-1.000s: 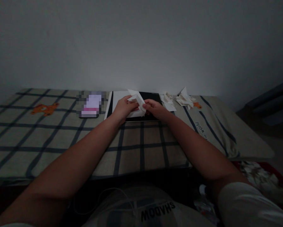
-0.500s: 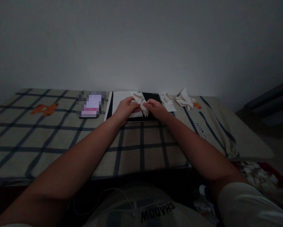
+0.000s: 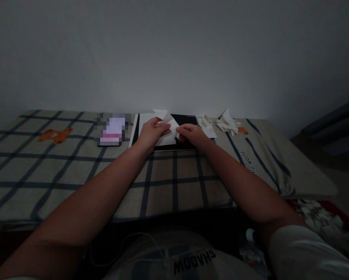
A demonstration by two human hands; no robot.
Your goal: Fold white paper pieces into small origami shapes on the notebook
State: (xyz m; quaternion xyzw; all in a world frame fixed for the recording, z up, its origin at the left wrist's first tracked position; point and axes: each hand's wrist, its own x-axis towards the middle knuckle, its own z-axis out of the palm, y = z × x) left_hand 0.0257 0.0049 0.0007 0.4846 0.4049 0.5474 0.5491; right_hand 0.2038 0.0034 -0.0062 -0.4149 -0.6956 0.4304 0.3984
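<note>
Both my hands meet over a black board [image 3: 188, 118] that lies on the checked bed cover [image 3: 75, 175] near the wall. My left hand [image 3: 151, 132] pinches the left side of a folded white paper piece [image 3: 170, 125]. My right hand [image 3: 192, 134] pinches its right corner. The paper is held just above a flat white sheet [image 3: 146, 118] on the board. Fingers of both hands are closed on the paper.
A phone [image 3: 113, 130] lies left of the board. Two heaps of folded white paper pieces [image 3: 207, 123] [image 3: 228, 121] sit right of it. Orange bear prints [image 3: 55, 134] mark the cover. A dark piece of furniture [image 3: 332, 128] stands at far right, and cluttered floor below.
The paper piece has been turned and flattened between my fingers. It now sits lower, closer to the board. Both hands stay in nearly the same place.
</note>
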